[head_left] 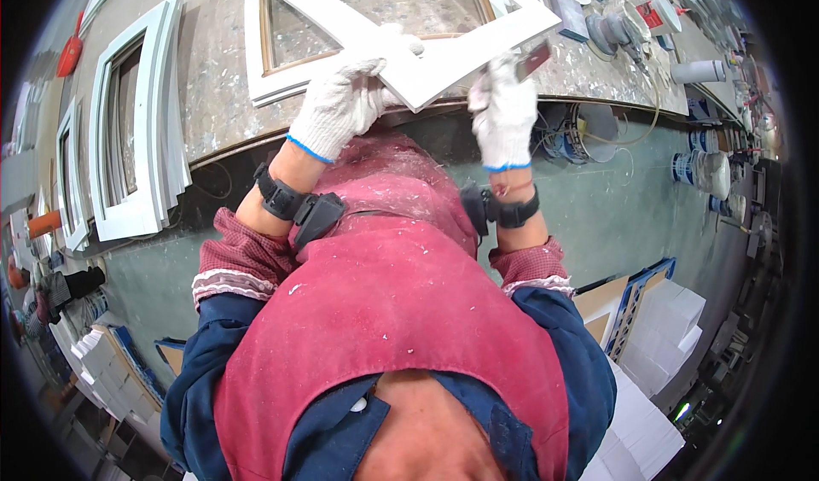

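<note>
A white frame [474,57] is tilted up over the workbench, one corner pointing toward me. My left hand [343,99], in a white knit glove with a blue cuff edge, grips this frame beside that corner. The gloved right hand [505,110] is closed around a small dark reddish flat tool [534,60], close to the frame's right-hand side. What kind of tool it is cannot be made out. Beneath the held frame, another white frame [258,44] with a brown inner edge lies on the bench. A whitish lump [408,40] shows at the held frame, partly hidden.
The paint-spattered workbench [217,118] spans the top. Several white frames [153,152] are stacked at left, near a red tool [70,54]. Cans, bottles and a grey sander-like tool [604,35] crowd the right. Buckets [589,131] stand below; white stacked pieces [661,332] sit behind at right.
</note>
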`<action>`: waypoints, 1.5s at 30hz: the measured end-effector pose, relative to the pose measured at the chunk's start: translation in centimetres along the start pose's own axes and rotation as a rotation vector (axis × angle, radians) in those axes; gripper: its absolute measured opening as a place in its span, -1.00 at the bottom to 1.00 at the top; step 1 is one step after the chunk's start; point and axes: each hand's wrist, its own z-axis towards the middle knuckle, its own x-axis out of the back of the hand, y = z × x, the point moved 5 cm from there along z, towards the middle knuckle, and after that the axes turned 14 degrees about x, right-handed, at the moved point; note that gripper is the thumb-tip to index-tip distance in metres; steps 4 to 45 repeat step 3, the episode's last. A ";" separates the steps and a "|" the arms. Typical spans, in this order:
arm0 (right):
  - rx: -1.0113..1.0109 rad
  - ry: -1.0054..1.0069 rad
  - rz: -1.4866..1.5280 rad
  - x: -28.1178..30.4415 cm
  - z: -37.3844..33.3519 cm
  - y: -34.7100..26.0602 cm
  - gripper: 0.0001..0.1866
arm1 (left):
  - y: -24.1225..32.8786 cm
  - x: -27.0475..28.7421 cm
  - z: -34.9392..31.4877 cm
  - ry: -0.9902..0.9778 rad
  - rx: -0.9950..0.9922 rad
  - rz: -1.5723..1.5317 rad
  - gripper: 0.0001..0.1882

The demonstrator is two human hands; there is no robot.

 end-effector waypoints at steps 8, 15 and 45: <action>-0.086 -0.127 -0.090 -0.9 -2.9 1.6 -0.68 | -0.5 0.6 0.6 0.080 -0.042 0.002 -0.48; -0.086 -0.127 -0.090 -0.9 -2.9 1.6 -0.68 | -0.5 0.6 0.6 0.080 -0.042 0.002 -0.48; -0.086 -0.127 -0.090 -0.9 -2.9 1.6 -0.68 | -0.5 0.6 0.6 0.080 -0.042 0.002 -0.48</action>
